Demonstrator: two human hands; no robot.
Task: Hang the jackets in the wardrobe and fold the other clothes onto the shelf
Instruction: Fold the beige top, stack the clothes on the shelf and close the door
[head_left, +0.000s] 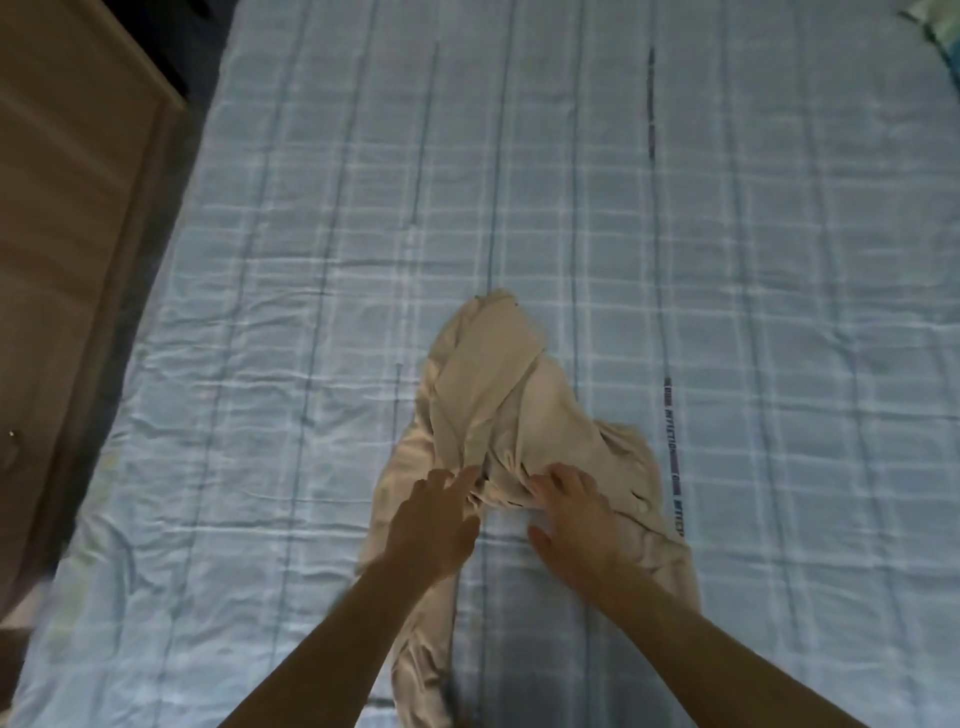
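A crumpled beige garment (493, 395) lies bunched on the light blue checked bed cover (727, 260), with a strip of it trailing toward the near edge. My left hand (436, 519) reaches over its near left part, fingers stretched out and touching the bunched cloth. Just to the right, my right hand (576, 525) rests on the garment with fingers spread and fingertips at a fold. Neither hand plainly grips the cloth. The frame is dim and a little blurred.
A pale wooden furniture panel (62, 234) stands along the left side of the bed, with a dark gap beside it. A patterned cloth corner (940, 31) shows at the far right top. The bed cover stretches wide around the garment.
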